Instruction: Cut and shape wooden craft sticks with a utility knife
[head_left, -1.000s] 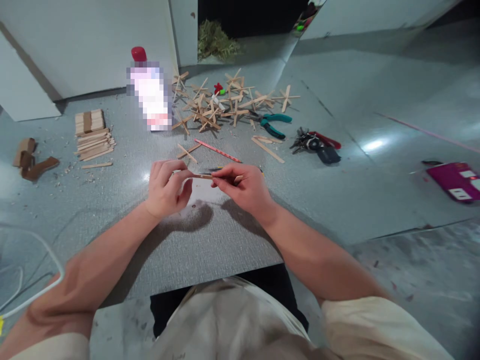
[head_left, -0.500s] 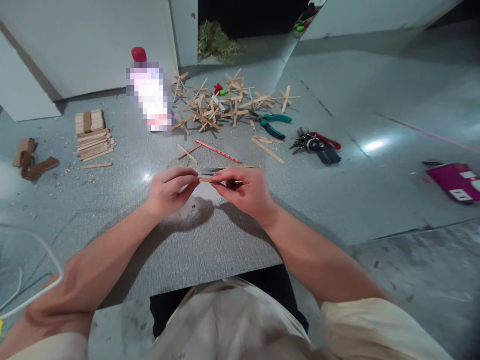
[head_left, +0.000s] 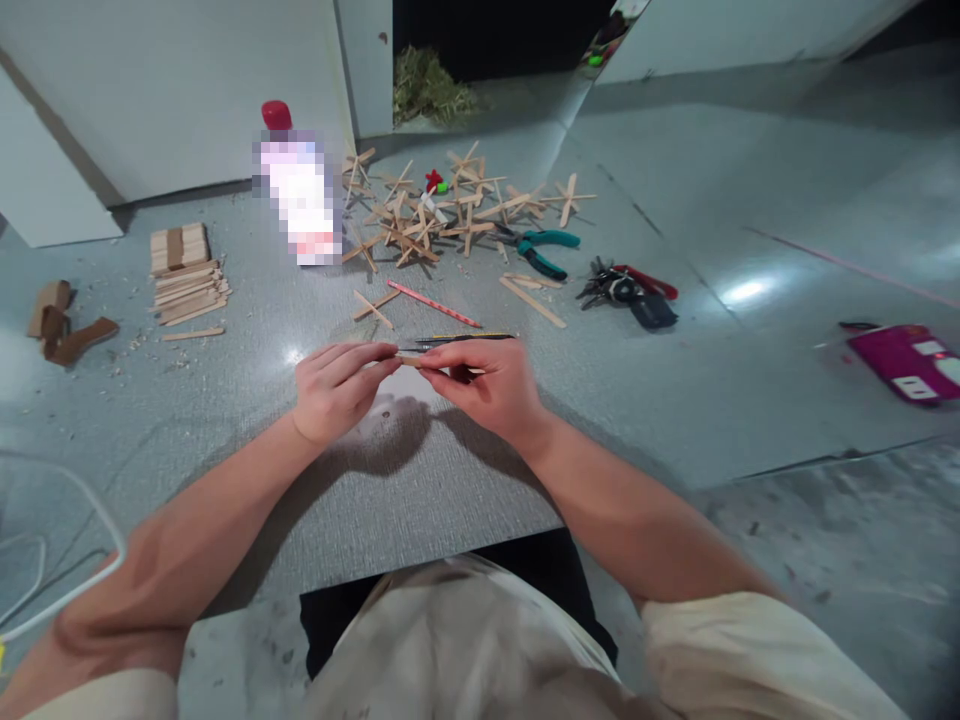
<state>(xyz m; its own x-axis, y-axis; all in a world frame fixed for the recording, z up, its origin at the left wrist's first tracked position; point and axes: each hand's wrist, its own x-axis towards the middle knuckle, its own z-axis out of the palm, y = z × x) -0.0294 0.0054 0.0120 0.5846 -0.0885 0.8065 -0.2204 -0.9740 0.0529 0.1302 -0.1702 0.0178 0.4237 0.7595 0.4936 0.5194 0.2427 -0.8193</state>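
Observation:
Both hands meet near the middle of the table, each with a wooden craft stick (head_left: 410, 361) pinched at one end. My left hand (head_left: 334, 385) has its thumb and fingers closed on the left end. On the other end, my right hand (head_left: 487, 378) grips with thumb and forefinger; most of the stick is hidden by the fingers. Just beyond the hands lies a slim dark tool with a yellow stripe (head_left: 472, 338), partly covered, its kind unclear. Farther off are a red patterned pencil (head_left: 433, 303) and two crossed craft sticks (head_left: 374, 308).
Several star-shaped stick pieces (head_left: 412, 225) are heaped at the back, beside teal-handled pliers (head_left: 547, 240). Keys (head_left: 630, 290) lie to the right. Stacked craft sticks (head_left: 189, 290) and brown paper pieces (head_left: 67, 325) are at left, near a red-capped bottle (head_left: 276, 115). A purple item (head_left: 907, 362) is far right.
The view has shifted slightly. My left fingers have straightened a little along the stick, and more of the dark tool shows above my right hand. Both hands keep their grip.

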